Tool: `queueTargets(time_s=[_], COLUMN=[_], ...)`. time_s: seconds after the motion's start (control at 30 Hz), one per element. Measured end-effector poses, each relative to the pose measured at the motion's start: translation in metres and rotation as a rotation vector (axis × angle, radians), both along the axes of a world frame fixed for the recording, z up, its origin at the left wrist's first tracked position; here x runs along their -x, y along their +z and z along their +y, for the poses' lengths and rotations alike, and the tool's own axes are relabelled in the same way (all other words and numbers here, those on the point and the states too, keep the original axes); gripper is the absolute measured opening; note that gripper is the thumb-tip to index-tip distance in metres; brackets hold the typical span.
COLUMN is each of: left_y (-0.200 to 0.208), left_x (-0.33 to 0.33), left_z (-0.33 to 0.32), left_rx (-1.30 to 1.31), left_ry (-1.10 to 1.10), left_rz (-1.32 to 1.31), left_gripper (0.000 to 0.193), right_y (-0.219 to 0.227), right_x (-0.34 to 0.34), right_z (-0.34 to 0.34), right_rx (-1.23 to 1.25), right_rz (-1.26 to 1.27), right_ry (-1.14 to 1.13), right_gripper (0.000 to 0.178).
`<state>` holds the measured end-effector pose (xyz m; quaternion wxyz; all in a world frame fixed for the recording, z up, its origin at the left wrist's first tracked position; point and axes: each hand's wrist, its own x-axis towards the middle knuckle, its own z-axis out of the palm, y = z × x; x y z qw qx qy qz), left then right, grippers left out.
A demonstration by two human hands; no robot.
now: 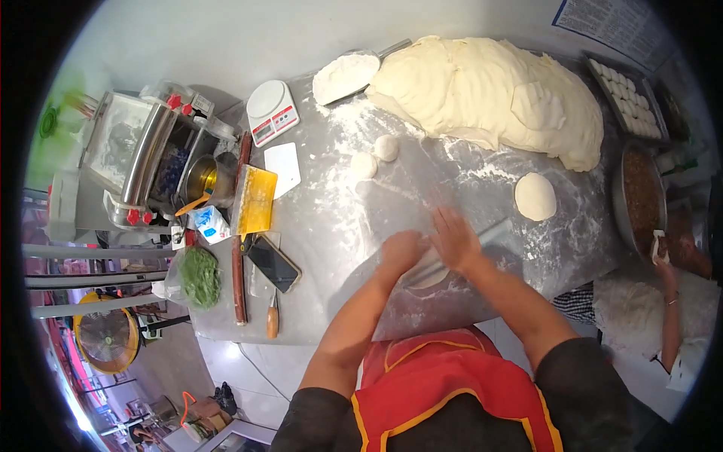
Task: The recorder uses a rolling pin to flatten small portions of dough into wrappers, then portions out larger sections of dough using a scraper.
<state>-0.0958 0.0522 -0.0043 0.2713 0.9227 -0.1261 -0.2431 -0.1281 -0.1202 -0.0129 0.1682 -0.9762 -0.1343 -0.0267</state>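
Observation:
My left hand (401, 250) and my right hand (454, 239) press down side by side on a rolling pin (493, 231) that lies across a flattened piece of dough (428, 279) on the floured metal table (339, 226). The fingers of my right hand are spread flat over the pin. Two small dough balls (374, 157) sit farther back, and a flattened dough round (535, 196) lies to the right. A very large mass of dough (489, 90) fills the far side of the table.
A scoop of flour (345, 77), a kitchen scale (273, 111), a white scraper (283, 168), a yellow scraper (254, 202), a phone (273, 263), a knife (272, 318) and a long wooden rod (239, 256) lie at left. Another person's hand (661, 256) works near a filling bowl (640, 197) at right.

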Motion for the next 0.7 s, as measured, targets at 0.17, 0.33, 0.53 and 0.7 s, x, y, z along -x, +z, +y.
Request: queueTargets(time_s=[0.17,0.33,0.53,0.7], left_y=[-0.011,0.018,0.028,-0.001], left_x=[0.029,0.0,-0.011,-0.028], left_z=[0.04,0.002,-0.007,-0.079], left_rx=[0.12,-0.03,-0.243,0.082], left_ry=[0.28,-0.112,-0.362,-0.648], left_rz=[-0.005,0.041,0.121,0.006], left_gripper=[0.028,0.03,0.032,0.031], right_y=[0.011,-0.008,0.006,0.021], right_x=[0.109,-0.015,0.061,0.154], right_z=[-0.045,0.001,-0.024,-0.053], right_rx=[-0.016,-0.018,-0.029,-0.013], right_rz=[0.035,-0.038,0.094,0.091], right_ry=[0.101,-0.101,-0.025,0.075], right_gripper=[0.066,0.061,0.062,0.066])
